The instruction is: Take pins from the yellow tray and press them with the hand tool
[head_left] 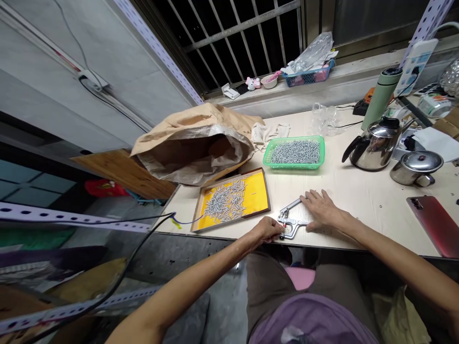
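Hand tool: the metal hand tool lies in the lower middle of the frame, just right of centre, near the front edge of the tabletop; we have it between our two hands, with both at it.
Long axis: the lever slants from the spring up toward the upper right of the frame; the lower handle points almost straight right; the two spread apart toward our right hand, while the tool's other end sits at its lower left.
Left hand: our left hand is at that lower-left end, the nearer of the two to it; its fingertips are pinched together there; what lies between them is too small for us to tell.
Right hand: our right hand is spread, palm down, to the right of the tool; the fingers reach the lever's tip and the thumb is beside the lower handle's end.
Metal pins: the yellow-lined tray of pins is left of the tool, nearer our left hand; the green basket lies above the tool in the frame.
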Tool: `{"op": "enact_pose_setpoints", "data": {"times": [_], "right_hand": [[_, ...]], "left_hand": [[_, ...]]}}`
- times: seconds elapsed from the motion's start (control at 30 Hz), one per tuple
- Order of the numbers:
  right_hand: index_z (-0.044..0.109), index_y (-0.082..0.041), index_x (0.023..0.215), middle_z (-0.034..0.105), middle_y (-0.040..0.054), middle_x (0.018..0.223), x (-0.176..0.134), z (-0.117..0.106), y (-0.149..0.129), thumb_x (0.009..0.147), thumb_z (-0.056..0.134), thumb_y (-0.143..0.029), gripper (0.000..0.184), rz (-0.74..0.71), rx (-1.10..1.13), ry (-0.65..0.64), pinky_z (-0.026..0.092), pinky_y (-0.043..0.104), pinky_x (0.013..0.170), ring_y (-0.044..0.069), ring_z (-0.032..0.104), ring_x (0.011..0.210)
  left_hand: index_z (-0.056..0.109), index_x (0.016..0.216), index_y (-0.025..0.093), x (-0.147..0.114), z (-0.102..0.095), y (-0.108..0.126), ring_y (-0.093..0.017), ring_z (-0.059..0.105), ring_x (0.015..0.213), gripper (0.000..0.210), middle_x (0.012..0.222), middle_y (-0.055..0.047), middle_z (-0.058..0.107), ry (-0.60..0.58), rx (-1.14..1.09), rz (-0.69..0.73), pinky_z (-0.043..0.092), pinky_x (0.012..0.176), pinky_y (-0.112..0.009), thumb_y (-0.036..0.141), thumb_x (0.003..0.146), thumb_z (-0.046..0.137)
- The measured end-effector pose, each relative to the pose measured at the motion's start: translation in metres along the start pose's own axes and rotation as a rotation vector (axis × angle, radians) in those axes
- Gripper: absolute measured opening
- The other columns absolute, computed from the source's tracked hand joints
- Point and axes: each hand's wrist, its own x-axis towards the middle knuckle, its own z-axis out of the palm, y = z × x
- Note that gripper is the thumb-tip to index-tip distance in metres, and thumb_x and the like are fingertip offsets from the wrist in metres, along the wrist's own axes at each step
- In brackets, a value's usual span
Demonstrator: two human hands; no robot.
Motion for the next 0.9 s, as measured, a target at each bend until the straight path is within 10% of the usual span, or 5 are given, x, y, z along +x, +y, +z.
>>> {"op": "enact_pose_setpoints", "data": {"times": [0.33, 0.53, 0.7, 0.9], "right_hand": [[0.058, -0.011, 0.109, 0.061, 0.0141, 0.107, -0.012, -0.008, -0.014, 0.064, 0.08, -0.04, 0.058, 0.042, -0.057, 0.04, 0.036, 0.047, 0.093, 0.029, 0.053, 0.1], [0.061, -0.011, 0.099, 0.062, 0.0123, 0.103, -0.016, -0.011, -0.022, 0.074, 0.075, -0.033, 0.036, 0.038, -0.076, 0.017, 0.039, 0.039, 0.086, 0.026, 0.053, 0.098], [0.059, -0.011, 0.107, 0.061, 0.0119, 0.107, -0.022, -0.018, -0.023, 0.075, 0.074, -0.034, 0.042, 0.052, -0.062, -0.039, 0.04, 0.035, 0.083, 0.025, 0.052, 0.1], [0.058, -0.011, 0.112, 0.058, 0.0131, 0.114, -0.026, -0.027, -0.019, 0.072, 0.075, -0.038, 0.051, 0.107, -0.044, -0.12, 0.041, 0.034, 0.081, 0.027, 0.052, 0.103]], "left_hand": [[0.05, 0.054, 0.017, -0.009, 0.004, 0.003, -0.008, 0.038, 0.041, 0.033, 0.044, 0.006, 0.045, 0.082, 0.104, -0.046, 0.031, 0.046, -0.023, 0.04, 0.074, 0.061], [0.062, 0.088, 0.017, -0.016, 0.022, 0.001, -0.02, 0.058, 0.087, 0.014, 0.088, -0.005, 0.065, 0.504, 0.609, 0.441, 0.045, 0.073, -0.03, 0.028, 0.08, 0.06], [0.048, 0.12, 0.018, 0.003, 0.033, 0.018, -0.026, 0.049, 0.113, 0.049, 0.126, -0.011, 0.054, 0.41, 0.852, 0.794, 0.043, 0.096, -0.04, 0.028, 0.076, 0.068], [0.041, 0.128, 0.016, 0.015, 0.028, 0.037, -0.027, 0.05, 0.108, 0.063, 0.12, -0.011, 0.055, 0.308, 0.996, 0.739, 0.045, 0.093, -0.04, 0.036, 0.075, 0.07]]}}
